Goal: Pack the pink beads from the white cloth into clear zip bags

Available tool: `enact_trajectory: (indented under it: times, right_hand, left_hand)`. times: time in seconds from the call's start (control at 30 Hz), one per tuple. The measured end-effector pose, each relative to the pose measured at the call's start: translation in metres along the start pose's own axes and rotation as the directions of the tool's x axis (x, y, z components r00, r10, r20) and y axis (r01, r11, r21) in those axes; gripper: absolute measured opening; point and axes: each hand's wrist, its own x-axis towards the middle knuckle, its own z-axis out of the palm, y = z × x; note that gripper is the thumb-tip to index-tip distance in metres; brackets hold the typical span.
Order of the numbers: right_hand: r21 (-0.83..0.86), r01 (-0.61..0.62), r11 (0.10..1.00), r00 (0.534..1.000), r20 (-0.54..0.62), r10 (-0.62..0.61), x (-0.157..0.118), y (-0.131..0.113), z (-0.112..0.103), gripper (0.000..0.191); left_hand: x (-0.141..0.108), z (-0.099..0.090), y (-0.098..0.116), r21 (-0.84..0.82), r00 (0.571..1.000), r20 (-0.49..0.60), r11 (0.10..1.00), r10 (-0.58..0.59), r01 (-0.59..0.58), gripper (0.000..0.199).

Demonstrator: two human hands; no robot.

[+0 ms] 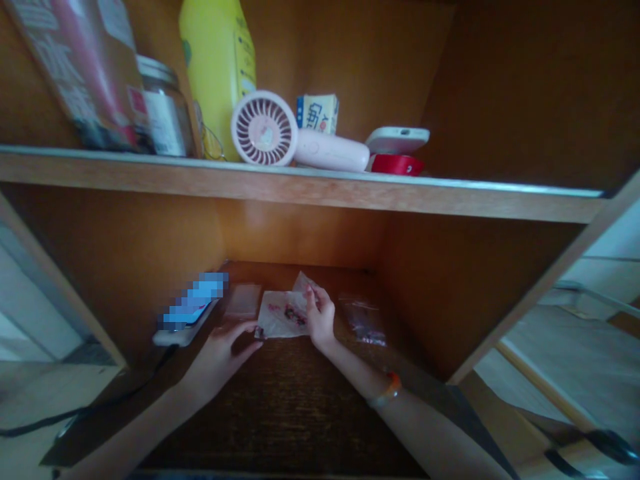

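Observation:
A thin whitish sheet [275, 323] with dark and reddish printed figures lies on the dark wooden desk [300, 407]. My right hand [323, 319] pinches a raised translucent flap [303, 283] at the sheet's right side; whether the flap is part of that sheet I cannot tell. At the sheet's lower left corner, my left hand [220, 357] has its thumb and index finger curved around a small dark piece [259, 332], too small to name. A clear plastic bag [367, 320] with shiny contents lies right of my right hand. A pale flat rectangular packet [243, 300] lies behind my left hand.
A phone [197, 303] with a lit, blurred screen leans at the left, near a black cable [100, 405]. The overhead shelf [300, 190] carries a pink handheld fan [265, 128], a yellow bottle [217, 73], a jar [163, 110], a small carton [320, 112] and a red round object [395, 165].

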Motion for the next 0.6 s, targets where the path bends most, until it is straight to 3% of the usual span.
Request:
enact_trajectory:
  times: [0.27,0.47,0.6]
  right_hand:
    - [-0.022,-0.024,0.999,1.0,0.017,0.024,-0.001,0.002,0.002,0.033]
    - [-0.007,-0.034,0.999,0.999,0.006,0.034,-0.001,0.003,0.002,0.031]
    - [0.005,-0.033,0.999,0.999,0.001,0.033,-0.001,0.004,0.002,0.032]
  left_hand:
    - [-0.018,0.005,0.002,0.113,0.996,0.089,0.994,0.004,-0.014,0.012]
    - [0.0,0.01,0.01,0.141,0.997,0.04,0.987,0.067,-0.072,0.014]
    - [0.024,0.012,0.016,0.063,1.0,0.019,0.998,0.018,-0.019,0.017]
